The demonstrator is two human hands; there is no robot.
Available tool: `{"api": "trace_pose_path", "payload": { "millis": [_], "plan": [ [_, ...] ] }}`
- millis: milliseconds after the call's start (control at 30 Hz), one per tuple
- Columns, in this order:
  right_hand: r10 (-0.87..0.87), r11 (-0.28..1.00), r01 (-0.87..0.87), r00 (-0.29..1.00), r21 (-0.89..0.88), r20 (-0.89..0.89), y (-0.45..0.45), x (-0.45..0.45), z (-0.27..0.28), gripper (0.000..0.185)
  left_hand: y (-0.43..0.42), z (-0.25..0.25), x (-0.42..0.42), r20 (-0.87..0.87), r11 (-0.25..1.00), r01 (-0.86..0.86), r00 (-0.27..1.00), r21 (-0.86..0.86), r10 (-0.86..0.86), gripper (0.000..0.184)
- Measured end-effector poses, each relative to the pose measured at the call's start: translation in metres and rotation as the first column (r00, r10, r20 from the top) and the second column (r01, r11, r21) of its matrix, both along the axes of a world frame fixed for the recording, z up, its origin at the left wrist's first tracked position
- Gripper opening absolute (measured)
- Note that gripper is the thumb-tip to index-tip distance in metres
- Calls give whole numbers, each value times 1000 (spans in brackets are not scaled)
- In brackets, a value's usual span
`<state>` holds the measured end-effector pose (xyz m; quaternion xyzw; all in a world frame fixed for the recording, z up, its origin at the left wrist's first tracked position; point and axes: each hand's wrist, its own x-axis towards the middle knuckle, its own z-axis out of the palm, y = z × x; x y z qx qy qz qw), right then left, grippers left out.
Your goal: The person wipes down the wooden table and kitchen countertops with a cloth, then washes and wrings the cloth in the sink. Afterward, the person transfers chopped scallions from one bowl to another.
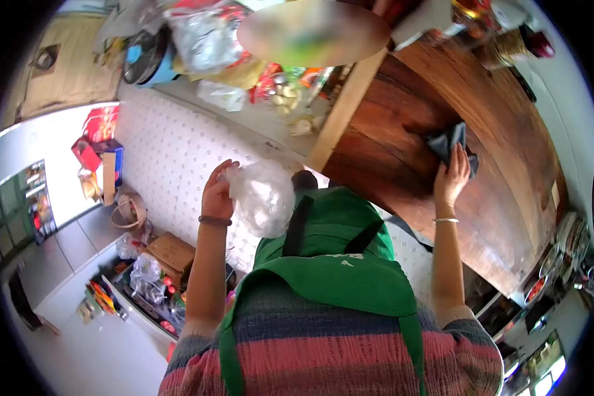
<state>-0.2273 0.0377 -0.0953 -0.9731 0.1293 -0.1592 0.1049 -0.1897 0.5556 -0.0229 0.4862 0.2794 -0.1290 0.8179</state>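
Observation:
My left hand (219, 190) grips the gathered top of a translucent white plastic bag (264, 199), which hangs in front of my green apron (330, 228). What the bag contains I cannot make out. On the right, my right hand (453, 177) presses a dark grey cloth (450, 141) onto a large brown wooden board (396, 132). The fingers lie over the cloth, and part of it bunches out beyond them.
Plastic packages (204, 43) and pale pieces of food (287, 96) crowd the counter at the top. Jars (501, 49) stand behind the board. A cardboard box (171, 257) and a wicker basket (129, 211) are at lower left; stacked dishes (571, 234) are at far right.

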Motion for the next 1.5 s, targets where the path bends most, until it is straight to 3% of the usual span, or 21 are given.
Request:
{"api": "trace_pose_path", "payload": {
  "millis": [67,133,200,300,367,467,567,600,733,800,833,867,900,933,1000,1133,1233,1333,1400,1500],
  "plan": [
    [49,999,-49,999,-10,-3,-6,1,-2,58,6,7,4,65,995,-75,995,58,71,37],
    [17,999,-19,999,-46,-43,-6,2,-5,55,18,24,10,29,966,-69,998,248,64,29],
    [-67,993,58,993,-99,-96,-2,4,-12,54,32,34,17,41,893,-100,995,439,91,23],
    [-254,955,219,952,-199,-170,32,6,-13,51,82,34,29,58,825,-140,990,548,129,23],
    [-393,908,332,885,-256,-249,64,5,-4,50,121,37,36,63,913,-230,973,337,222,25],
    [-402,905,295,829,-305,-388,101,-1,-1,51,191,46,40,62,934,-340,940,106,335,28],
    [-390,920,324,823,-222,-413,143,-12,0,66,258,42,34,57,919,-391,917,-48,394,29],
    [-400,916,354,805,-187,-437,166,-14,6,70,282,42,32,60,912,-400,912,-89,406,30],
    [-516,855,408,614,-318,-598,228,-19,13,65,348,43,29,-28,836,-520,851,-177,524,29],
    [-585,810,463,582,-361,-565,228,-28,-12,65,380,40,30,-56,825,-530,846,-194,530,28],
    [-591,781,562,526,-272,-611,232,-28,-15,70,394,41,31,-69,823,-530,846,-204,528,28],
    [-621,773,559,565,-301,-543,242,-32,-24,61,406,39,32,-82,806,-548,835,-222,545,28],
    [-492,869,437,708,-233,-506,215,-44,-57,43,425,25,34,-70,783,-552,827,-287,557,27],
    [-531,842,475,653,-254,-540,235,-39,-52,43,446,6,35,-61,759,-550,821,-348,567,27],
    [-444,872,429,489,-237,-751,280,-19,-60,42,468,-6,52,-93,705,-592,787,-390,610,26],
    [-1,971,231,257,60,-966,387,30,-82,42,522,-13,104,-177,626,-706,698,-331,694,23],
    [327,928,138,151,347,-933,483,84,-110,42,575,-27,142,-197,618,-722,685,-311,701,22],
    [527,839,111,83,533,-846,565,152,-126,44,637,-44,194,-196,634,-702,705,-325,681,21],
    [497,867,4,84,499,-864,611,180,-146,43,678,-36,236,-196,638,-697,711,-328,675,21],
    [486,756,302,336,581,-807,666,218,-113,43,719,-10,317,-159,680,-660,745,-319,648,19]
  ]
}}
